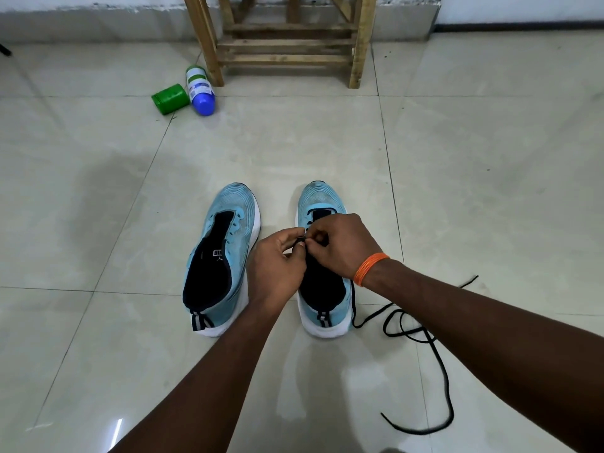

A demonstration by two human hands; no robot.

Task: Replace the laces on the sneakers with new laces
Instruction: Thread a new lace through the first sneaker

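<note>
Black lace (386,326) end pinched by curled fingertips of left hand (277,261) and right hand (340,243), above right sneaker (322,199); remainder trailed on floor (457,191).

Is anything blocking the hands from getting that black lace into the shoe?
Nothing visible does. The left hand and right hand pinch the black lace directly over the eyelets of the right-side light-blue mesh sneaker.
</note>
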